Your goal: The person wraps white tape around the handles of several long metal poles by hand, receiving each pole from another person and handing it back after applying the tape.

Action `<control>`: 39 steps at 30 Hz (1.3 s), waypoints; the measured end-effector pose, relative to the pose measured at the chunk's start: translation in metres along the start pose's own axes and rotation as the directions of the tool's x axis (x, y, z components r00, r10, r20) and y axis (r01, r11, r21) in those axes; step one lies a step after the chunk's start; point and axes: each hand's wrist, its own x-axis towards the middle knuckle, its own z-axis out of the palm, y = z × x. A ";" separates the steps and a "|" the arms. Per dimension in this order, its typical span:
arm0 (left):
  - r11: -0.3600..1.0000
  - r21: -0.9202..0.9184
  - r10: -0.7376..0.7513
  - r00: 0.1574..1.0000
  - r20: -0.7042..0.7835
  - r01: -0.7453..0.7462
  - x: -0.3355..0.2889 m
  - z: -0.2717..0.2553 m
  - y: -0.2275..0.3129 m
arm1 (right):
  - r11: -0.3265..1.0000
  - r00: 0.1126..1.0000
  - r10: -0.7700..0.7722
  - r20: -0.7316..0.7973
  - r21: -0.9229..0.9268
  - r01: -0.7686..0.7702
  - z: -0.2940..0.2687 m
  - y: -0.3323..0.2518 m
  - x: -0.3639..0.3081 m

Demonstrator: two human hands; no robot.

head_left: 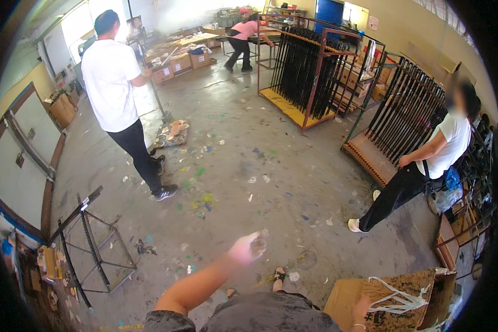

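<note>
My left hand reaches out ahead of my body over the concrete floor, its fingers curled. It is a little blurred, and whatever it may hold cannot be made out. At the lower right, my right hand is smeared by motion in front of a brown cardboard box. Whether it touches the box cannot be seen. White plastic straps lie across the box.
A black metal frame stands at left. Ahead, a person in white holds a long-handled shovel by a scrap pile. Another person stands at right beside a rack of black bars. Farther off, someone in pink bends over.
</note>
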 end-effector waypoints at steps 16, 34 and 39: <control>0.953 0.016 0.302 0.951 -0.068 -0.302 -0.018 -0.048 -0.039 | 0.903 0.993 -0.085 -0.081 0.414 0.111 0.062 -0.059 -0.012; 0.927 -0.284 0.212 0.967 -0.140 -0.244 -0.037 -0.030 -0.048 | 0.845 0.939 -0.279 0.201 0.516 0.140 0.031 -0.089 0.006; 0.930 -0.281 0.197 0.967 -0.159 -0.236 -0.044 -0.018 -0.048 | 0.799 0.933 -0.270 0.238 0.596 0.080 0.052 -0.085 0.012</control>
